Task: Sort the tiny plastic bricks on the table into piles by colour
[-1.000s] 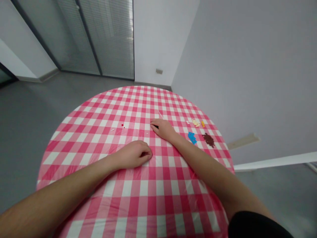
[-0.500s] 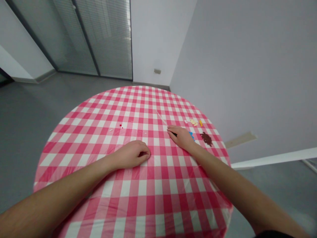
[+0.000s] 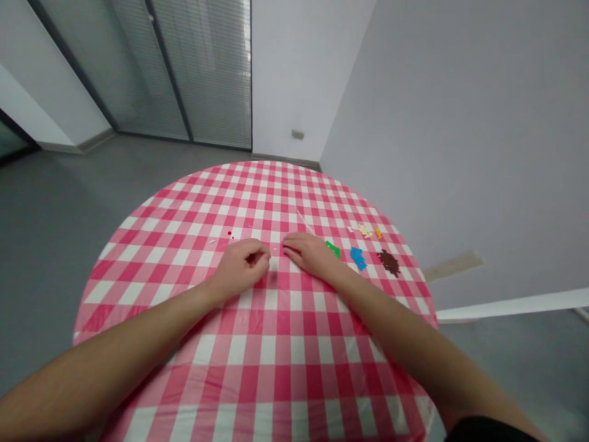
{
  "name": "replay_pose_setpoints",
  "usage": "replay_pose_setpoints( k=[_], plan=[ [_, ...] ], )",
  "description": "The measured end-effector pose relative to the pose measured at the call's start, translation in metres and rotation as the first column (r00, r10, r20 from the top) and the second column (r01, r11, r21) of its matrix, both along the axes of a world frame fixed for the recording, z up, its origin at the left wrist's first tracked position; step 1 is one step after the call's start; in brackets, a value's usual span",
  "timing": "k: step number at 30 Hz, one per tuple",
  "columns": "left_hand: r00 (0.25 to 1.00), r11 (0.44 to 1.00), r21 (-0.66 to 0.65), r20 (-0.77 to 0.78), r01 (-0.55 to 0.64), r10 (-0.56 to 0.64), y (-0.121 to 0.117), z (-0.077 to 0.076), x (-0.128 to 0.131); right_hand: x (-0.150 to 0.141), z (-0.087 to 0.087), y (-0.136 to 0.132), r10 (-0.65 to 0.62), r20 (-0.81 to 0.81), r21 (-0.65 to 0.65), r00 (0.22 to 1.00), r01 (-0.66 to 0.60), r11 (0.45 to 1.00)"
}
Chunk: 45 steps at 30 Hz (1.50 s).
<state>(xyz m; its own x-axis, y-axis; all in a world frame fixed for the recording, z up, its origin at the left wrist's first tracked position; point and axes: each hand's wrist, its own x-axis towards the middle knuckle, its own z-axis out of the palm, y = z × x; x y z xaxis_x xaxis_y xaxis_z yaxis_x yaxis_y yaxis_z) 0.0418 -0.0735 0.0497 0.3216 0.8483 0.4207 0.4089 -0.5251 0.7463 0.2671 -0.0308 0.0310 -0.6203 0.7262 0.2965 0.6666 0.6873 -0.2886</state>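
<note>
My left hand [image 3: 242, 268] is held above the checked cloth, thumb and fingers curled into a pinch. Whatever is between its fingertips is too small to make out. To its right, palm down, my right hand [image 3: 310, 253] rests on the cloth with bent fingers drawn together; what may be under its fingertips is hidden. Only a narrow gap separates the two hands. A pile of small green pieces [image 3: 333, 249] lies just beyond the right wrist, partly covered by it. Small blue pieces [image 3: 358, 258] are heaped farther right.
The round table wears a red and white checked tablecloth [image 3: 269, 350]. Dark brown pieces [image 3: 389, 263], cream pieces [image 3: 365, 231] and yellow pieces [image 3: 378, 233] lie near its right edge. A tiny red piece [image 3: 229, 233] lies beyond the left hand, close to a white piece [image 3: 211, 242].
My right hand has moved left from near the blue pieces, uncovering them and part of the green pile. My left hand has shifted slightly forward and up, so the hands are closer together.
</note>
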Motion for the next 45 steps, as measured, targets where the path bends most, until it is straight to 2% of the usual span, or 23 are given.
replay_pose_setpoints(
  k=[2, 4, 7, 9, 11, 13, 15, 21, 26, 29, 35, 40, 45],
  plan=[
    [0.988, 0.993, -0.016, 0.102, -0.113, 0.114, 0.002, 0.0, -0.002, -0.032, -0.003, 0.012, 0.121, 0.012, -0.013, 0.993, -0.12, 0.993],
    [0.947, 0.972, -0.075, 0.217, -0.224, 0.235, 0.008, 0.002, -0.005, -0.062, -0.006, 0.026, 0.165, 0.027, -0.007, 0.986, -0.165, 0.986],
    [0.811, 0.901, -0.232, 0.394, -0.367, 0.432, 0.025, 0.005, -0.015, -0.095, -0.009, 0.049, 0.188, 0.033, -0.005, 0.982, -0.188, 0.982],
    [0.7, 0.837, -0.314, 0.458, -0.449, 0.548, 0.041, 0.006, -0.025, -0.107, -0.009, 0.061, 0.203, 0.015, -0.016, 0.979, -0.202, 0.979],
    [0.61, 0.764, -0.373, 0.46, -0.526, 0.645, 0.058, 0.005, -0.036, -0.113, -0.009, 0.068, 0.191, 0.005, -0.021, 0.982, -0.191, 0.981],
    [0.561, 0.732, -0.411, 0.471, -0.544, 0.681, 0.071, 0.001, -0.046, -0.115, -0.009, 0.072, 0.158, 0.009, -0.026, 0.987, -0.158, 0.987],
    [0.542, 0.718, -0.432, 0.471, -0.546, 0.696, 0.079, -0.003, -0.053, -0.116, -0.01, 0.074, 0.132, 0.014, -0.036, 0.991, -0.132, 0.991],
    [0.588, 0.729, -0.403, 0.43, -0.553, 0.685, 0.076, -0.007, -0.051, -0.119, -0.012, 0.076, 0.111, 0.002, -0.013, 0.994, -0.111, 0.994],
    [0.619, 0.72, -0.447, 0.377, -0.53, 0.689, 0.069, -0.002, -0.046, -0.091, -0.009, 0.08, 0.051, 0.026, -0.004, 0.998, -0.051, 0.999],
    [0.64, 0.735, -0.445, 0.373, -0.512, 0.672, 0.069, -0.004, -0.045, -0.058, -0.006, 0.083, -0.083, 0.02, 0.008, 0.996, 0.083, 0.996],
    [0.688, 0.776, -0.373, 0.367, -0.508, 0.626, 0.072, -0.011, -0.046, 0.015, -0.004, 0.086, -0.31, 0.083, 0.034, 0.947, 0.308, 0.951],
    [0.742, 0.805, -0.326, 0.323, -0.495, 0.587, 0.072, -0.015, -0.047, 0.063, -0.002, 0.077, -0.38, 0.128, 0.055, 0.916, 0.376, 0.925],
    [0.763, 0.821, -0.317, 0.315, -0.476, 0.564, 0.072, -0.02, -0.047, 0.095, -0.002, 0.066, -0.445, 0.147, 0.082, 0.883, 0.438, 0.895]
  ],
)
